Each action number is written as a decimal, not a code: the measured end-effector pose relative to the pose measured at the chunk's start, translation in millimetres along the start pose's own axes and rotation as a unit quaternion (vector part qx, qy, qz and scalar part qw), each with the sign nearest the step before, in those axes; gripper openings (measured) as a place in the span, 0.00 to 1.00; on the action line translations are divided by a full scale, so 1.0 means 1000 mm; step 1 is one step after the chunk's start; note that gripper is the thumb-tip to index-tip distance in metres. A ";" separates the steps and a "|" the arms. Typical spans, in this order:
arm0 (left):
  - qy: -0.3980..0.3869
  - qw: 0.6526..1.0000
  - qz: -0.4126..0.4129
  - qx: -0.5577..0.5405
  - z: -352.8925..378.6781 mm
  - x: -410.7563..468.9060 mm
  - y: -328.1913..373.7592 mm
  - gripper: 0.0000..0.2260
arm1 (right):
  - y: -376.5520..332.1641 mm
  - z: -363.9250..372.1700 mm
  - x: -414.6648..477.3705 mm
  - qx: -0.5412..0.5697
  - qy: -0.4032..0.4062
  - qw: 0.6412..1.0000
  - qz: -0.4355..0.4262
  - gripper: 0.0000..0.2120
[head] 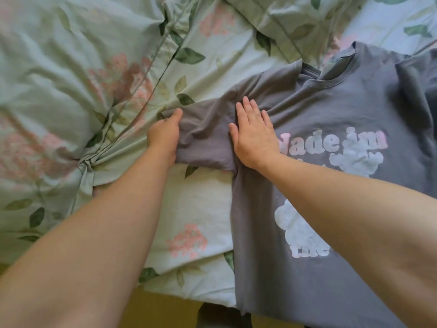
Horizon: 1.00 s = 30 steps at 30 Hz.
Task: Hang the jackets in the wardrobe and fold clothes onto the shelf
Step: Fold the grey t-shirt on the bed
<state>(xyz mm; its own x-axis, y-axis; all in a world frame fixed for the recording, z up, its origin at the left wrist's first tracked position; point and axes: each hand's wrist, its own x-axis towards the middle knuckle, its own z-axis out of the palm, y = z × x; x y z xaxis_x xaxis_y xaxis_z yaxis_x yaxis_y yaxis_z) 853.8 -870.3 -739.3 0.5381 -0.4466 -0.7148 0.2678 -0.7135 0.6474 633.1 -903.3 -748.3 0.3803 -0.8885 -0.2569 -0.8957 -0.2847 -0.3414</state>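
Folding step, opening stage. A grey T-shirt lies face up on a flowered bed cover, with white and pink lettering across its chest. All places below are given from that lettering.

- Collar: beyond the lettering, toward the far side of the bed.
- Sleeve: left of the lettering, stretched sideways over the cover, with creases bunched in the cloth.
- Left hand: at the sleeve's outer end, farthest left of the lettering. Its fingers are curled under the hem with the thumb on top, grasping the cloth.
- Right hand: just left of the lettering, on the seam where sleeve joins body. It lies palm down with fingers straight, pinning the shirt and grasping nothing.
- The shirt's lower body runs from the lettering toward the near edge of the bed. The hem is partly out of view.

No wardrobe, shelf or jacket is in view.

Judgement: the shirt is being spread and the sleeve drawn taut, so folding has barely begun.

The next move probably calls for turning the sleeve over toward the lettering, using the pinned seam as the fold line. The right hand would need to hold firm so the body does not drag leftward. The sleeve's creases want smoothing first, or they will be folded in.
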 end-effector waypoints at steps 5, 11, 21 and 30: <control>0.138 0.983 0.107 0.061 0.008 -0.027 0.017 0.12 | -0.004 -0.001 0.001 0.005 0.006 1.000 0.009 0.29; 0.286 0.929 0.142 0.186 0.013 -0.033 -0.002 0.17 | -0.009 0.002 0.010 0.009 0.009 1.000 0.026 0.30; 0.242 0.920 0.127 0.280 0.010 -0.020 -0.017 0.16 | -0.008 0.012 0.023 -0.037 -0.027 0.999 0.029 0.32; 0.259 0.920 0.136 0.260 0.014 -0.009 -0.030 0.17 | -0.010 0.018 0.049 -0.058 -0.009 0.997 0.040 0.33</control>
<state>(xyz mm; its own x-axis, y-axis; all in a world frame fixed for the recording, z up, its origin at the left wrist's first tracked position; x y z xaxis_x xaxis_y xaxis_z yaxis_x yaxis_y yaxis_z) 829.5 -852.0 -755.8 0.8738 -0.4250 -0.2362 -0.2785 -0.8356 0.4735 665.0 -937.8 -773.4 0.3099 -0.9037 -0.2954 -0.9436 -0.2543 -0.2121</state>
